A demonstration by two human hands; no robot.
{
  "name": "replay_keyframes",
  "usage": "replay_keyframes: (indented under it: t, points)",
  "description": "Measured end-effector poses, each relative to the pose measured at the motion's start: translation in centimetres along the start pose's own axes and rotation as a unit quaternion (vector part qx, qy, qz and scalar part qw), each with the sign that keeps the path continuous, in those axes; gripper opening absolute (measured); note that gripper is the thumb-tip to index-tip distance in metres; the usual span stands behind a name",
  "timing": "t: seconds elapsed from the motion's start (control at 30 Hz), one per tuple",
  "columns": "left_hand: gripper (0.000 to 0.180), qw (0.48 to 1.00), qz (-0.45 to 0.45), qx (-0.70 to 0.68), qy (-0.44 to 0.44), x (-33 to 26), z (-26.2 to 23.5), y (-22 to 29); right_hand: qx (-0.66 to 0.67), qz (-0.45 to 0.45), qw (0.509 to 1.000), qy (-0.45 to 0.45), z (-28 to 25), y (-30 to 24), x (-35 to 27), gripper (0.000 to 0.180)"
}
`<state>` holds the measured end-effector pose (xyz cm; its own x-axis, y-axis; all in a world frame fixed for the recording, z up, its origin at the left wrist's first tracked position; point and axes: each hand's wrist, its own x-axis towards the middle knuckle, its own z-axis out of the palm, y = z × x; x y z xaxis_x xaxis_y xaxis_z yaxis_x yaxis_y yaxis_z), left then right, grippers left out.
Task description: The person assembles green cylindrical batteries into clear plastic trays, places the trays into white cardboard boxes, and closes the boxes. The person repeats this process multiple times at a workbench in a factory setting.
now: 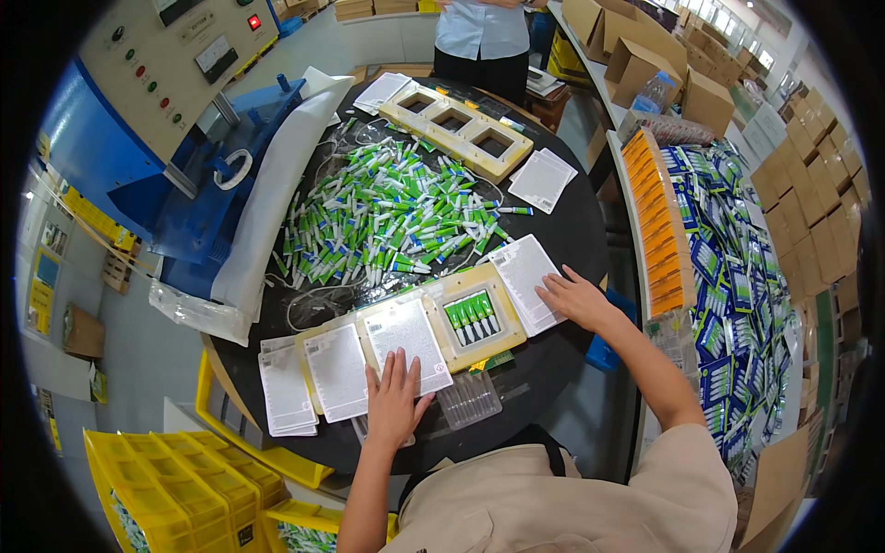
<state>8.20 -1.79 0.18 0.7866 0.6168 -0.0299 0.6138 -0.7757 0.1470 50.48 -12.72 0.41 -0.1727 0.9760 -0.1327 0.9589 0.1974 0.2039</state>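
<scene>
Head view: left hand (396,398) lies flat, fingers spread, palm down on a white backing card (407,335) sitting in the cream fixture tray (441,324), gripping nothing. Just right of that hand, the tray's next pocket holds a row of green-capped tubes (473,318); a clear blister shell (470,398) lies beside the hand on the round black counter (572,230). Right hand (576,298) is open too, fingertips pressed on a stack of white cards (527,279) just left of it, nothing grasped. Beyond both hands, a loose heap of green and white tubes (387,217); further off, a second cream tray (458,131) with empty pockets. More cards (286,387) lie left of the left hand.
</scene>
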Motion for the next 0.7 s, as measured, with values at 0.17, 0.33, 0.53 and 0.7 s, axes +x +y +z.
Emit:
replay_keyframes:
  t: [0.17, 0.33, 0.53, 0.7]
  points:
    - [0.071, 1.0, 0.006, -0.016, 0.009, -0.1, 1.0, -0.6, 0.072, 0.129, 0.984, 0.098, -4.6, -1.4, -0.2, 0.045]
    - [0.07, 1.0, 0.007, -0.023, 0.02, -0.2, 1.3, -0.6, 0.099, 0.123, 0.95, 0.271, -6.8, -10.9, 1.2, 0.047]
    - [0.069, 0.999, 0.01, -0.028, 0.03, -0.1, 1.2, -0.9, 0.127, 0.106, 0.959, 0.229, -3.0, -17.5, 2.3, 0.045]
    - [0.07, 0.999, 0.012, -0.032, 0.037, -0.2, 1.3, -0.9, 0.106, 0.102, 0.969, 0.196, -1.6, -17.2, 2.1, 0.045]
